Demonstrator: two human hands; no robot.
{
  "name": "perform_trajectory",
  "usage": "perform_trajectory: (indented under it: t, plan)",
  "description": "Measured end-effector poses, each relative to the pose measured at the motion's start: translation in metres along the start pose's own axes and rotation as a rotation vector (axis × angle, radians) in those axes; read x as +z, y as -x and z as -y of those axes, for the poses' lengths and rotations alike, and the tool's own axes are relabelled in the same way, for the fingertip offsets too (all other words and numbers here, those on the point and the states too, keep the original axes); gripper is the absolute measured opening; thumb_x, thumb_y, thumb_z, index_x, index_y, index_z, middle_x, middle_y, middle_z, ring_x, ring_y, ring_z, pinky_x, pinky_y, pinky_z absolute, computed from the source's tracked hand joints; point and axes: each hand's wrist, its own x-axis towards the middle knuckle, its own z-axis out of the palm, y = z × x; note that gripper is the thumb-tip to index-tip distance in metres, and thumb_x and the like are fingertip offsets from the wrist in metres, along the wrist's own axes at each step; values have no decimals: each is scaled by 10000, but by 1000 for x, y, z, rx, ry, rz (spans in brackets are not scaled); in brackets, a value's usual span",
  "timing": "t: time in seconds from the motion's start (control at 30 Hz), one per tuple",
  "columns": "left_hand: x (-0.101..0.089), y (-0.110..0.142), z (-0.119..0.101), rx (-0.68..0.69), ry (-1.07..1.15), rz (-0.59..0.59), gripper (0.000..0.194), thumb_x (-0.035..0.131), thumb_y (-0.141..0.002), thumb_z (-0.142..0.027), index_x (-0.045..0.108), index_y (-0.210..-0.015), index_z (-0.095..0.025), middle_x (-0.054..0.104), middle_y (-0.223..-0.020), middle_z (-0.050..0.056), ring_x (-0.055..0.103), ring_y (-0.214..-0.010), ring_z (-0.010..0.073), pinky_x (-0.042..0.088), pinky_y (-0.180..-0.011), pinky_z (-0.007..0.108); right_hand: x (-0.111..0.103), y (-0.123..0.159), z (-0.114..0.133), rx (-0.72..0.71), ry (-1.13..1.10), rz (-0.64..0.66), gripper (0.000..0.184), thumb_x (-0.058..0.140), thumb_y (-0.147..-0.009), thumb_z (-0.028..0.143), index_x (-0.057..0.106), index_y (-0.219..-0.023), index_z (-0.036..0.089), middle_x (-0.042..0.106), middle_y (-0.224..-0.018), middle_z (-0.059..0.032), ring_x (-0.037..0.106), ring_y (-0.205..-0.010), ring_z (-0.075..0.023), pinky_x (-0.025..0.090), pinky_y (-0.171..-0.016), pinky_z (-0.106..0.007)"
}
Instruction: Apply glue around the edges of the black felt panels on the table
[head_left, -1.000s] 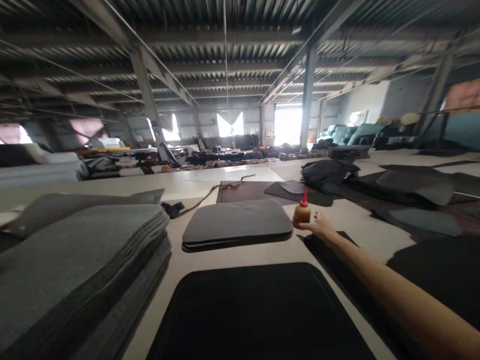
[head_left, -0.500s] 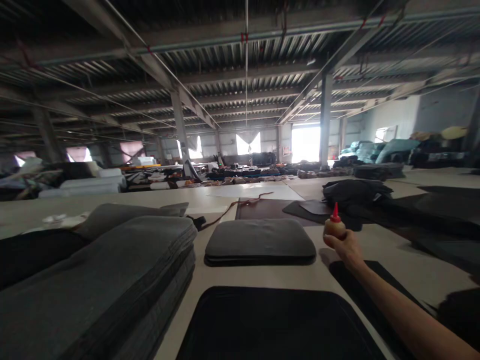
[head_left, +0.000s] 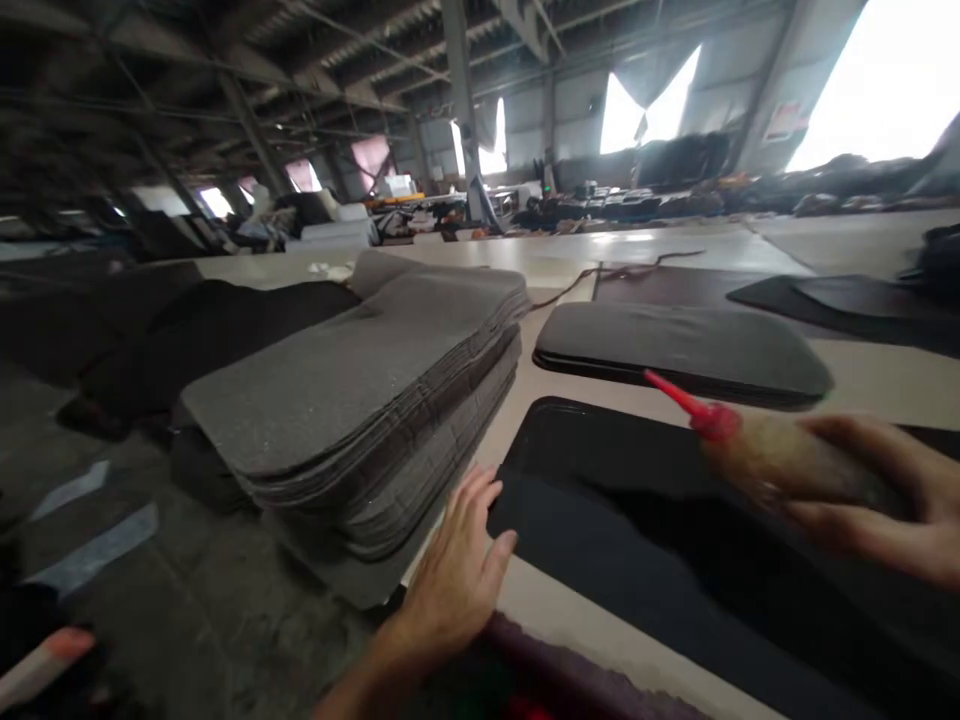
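Observation:
My right hand (head_left: 892, 490) is wrapped round a squeeze bottle (head_left: 787, 455) with a yellowish body and a red pointed nozzle. The bottle is tipped nearly level, nozzle to the left, above a black rounded panel (head_left: 600, 500) lying on the table. At the panel's left edge my left hand (head_left: 461, 570) rests with its fingers stretched out, holding nothing. Just beyond it a thick stack of grey sheets (head_left: 360, 370) rises at the table's edge. Behind the black panel lies a low pile of grey rounded panels (head_left: 675, 345).
A pale table (head_left: 900, 385) runs across the view, its near edge beneath my left hand. A thin brown strip (head_left: 622, 272) and a dark brown sheet (head_left: 660, 285) lie farther back. Left of the stack is concrete floor (head_left: 232, 590) with pale strips on it.
My view has swung left and down. My left hand has come into view beside the black panel. The bottle, upright before, is now tilted over the panel in my right hand.

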Motion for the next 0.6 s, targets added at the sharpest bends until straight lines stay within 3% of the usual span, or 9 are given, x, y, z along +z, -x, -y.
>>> perform_trajectory:
  t: [0.1,0.23,0.4,0.6]
  plan:
    - [0,1,2,-106,128,-40,478,394,-1008,-241,328,-1477,-180,442,-1531,142,366,-1469,215,334,-1228,464,18,10,25,-11,13,185,586,743,-744,586,590,-1237,309,716,-1069,-99,714,-848,-325,616,-627,-361]
    - [0,1,0,-117,165,6,625,505,-975,-297,239,-1529,-179,492,-1501,153,398,-1450,242,320,-1223,498,33,11,65,-55,-63,275,491,687,-768,630,618,-1140,316,728,-907,-37,693,-672,-256,575,-483,-302]
    - [1,0,-3,-167,155,39,712,566,-951,-327,202,-1547,-189,526,-1479,143,447,-1412,246,349,-1197,492,54,9,106,-204,-133,275,360,694,-796,497,649,-1075,274,717,-837,-11,670,-627,-219,535,-479,-277]
    - [2,-2,-3,-202,141,47,762,604,-909,-317,205,-1542,-173,542,-1472,139,449,-1415,255,355,-1192,482,75,8,125,-384,-100,256,274,610,-866,350,630,-1118,245,684,-992,-26,660,-791,-197,529,-655,-283]
